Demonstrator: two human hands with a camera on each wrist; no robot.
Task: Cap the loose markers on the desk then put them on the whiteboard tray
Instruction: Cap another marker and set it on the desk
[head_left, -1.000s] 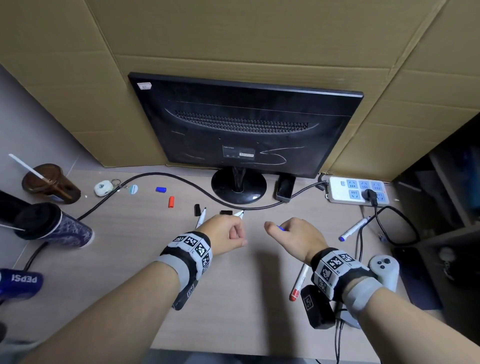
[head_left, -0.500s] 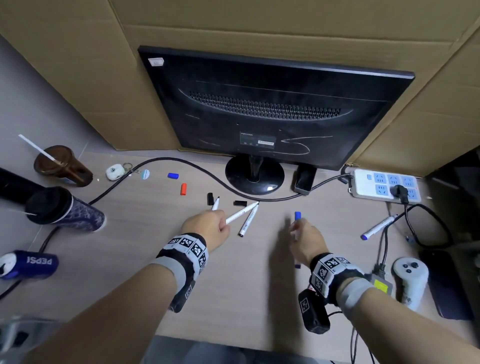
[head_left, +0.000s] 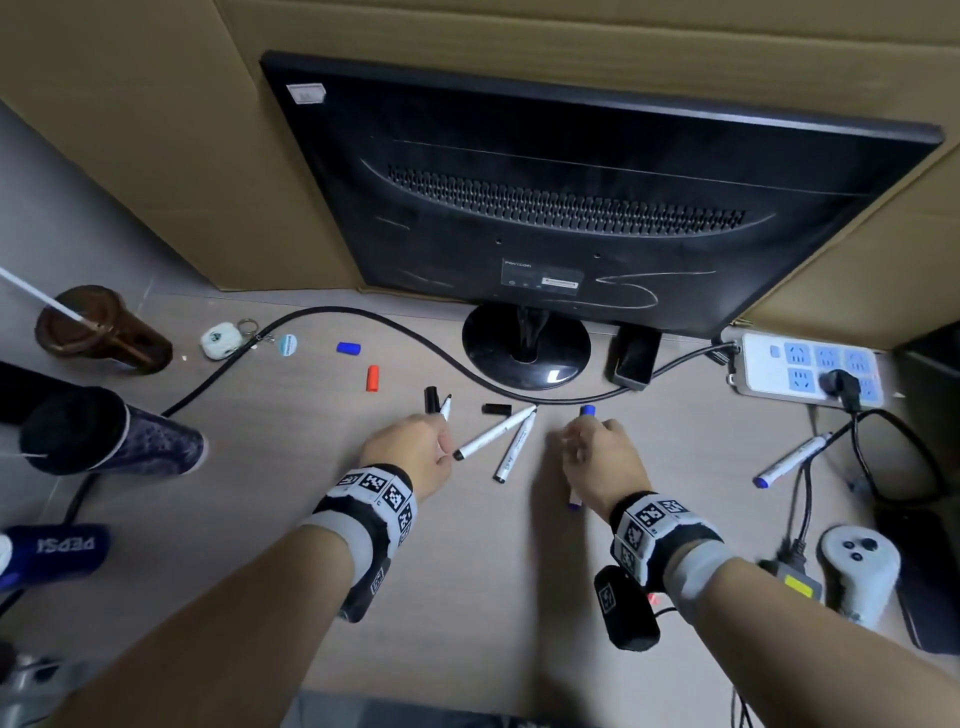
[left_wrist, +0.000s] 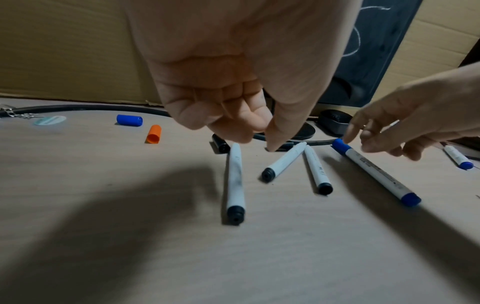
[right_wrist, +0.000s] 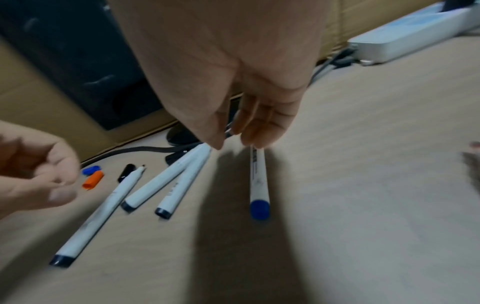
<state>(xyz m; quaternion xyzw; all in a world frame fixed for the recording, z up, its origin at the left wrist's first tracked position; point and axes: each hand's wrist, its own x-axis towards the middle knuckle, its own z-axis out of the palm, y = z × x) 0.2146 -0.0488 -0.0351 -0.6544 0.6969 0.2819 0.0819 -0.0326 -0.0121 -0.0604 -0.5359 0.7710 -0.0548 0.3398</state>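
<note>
Three uncapped white markers with black ends lie in a fan on the desk (head_left: 311, 519): one (left_wrist: 235, 181) below my left hand (head_left: 444, 436), two more (head_left: 493, 434) (head_left: 514, 447) just right of it. My left hand (left_wrist: 259, 135) hovers with loosely curled fingers and holds nothing. The straight fingers of my right hand (head_left: 582, 434) touch a capped blue marker (right_wrist: 257, 185) lying flat on the desk. Loose caps lie beyond: blue (head_left: 348, 348), orange-red (head_left: 372, 378), and two black (head_left: 431, 399) (head_left: 496, 409). No whiteboard tray is in view.
A monitor on its stand (head_left: 524, 353) blocks the back, with a black cable (head_left: 363, 317) snaking past the caps. Another blue marker (head_left: 792, 460), a power strip (head_left: 810, 369) and a controller (head_left: 857, 571) sit right. Cups (head_left: 104, 332) and a Pepsi can (head_left: 52, 551) stand left.
Both hands came down and forward to the desk. The left hand let go of the black markers it held; the right hand laid the blue marker flat and its fingers straightened.
</note>
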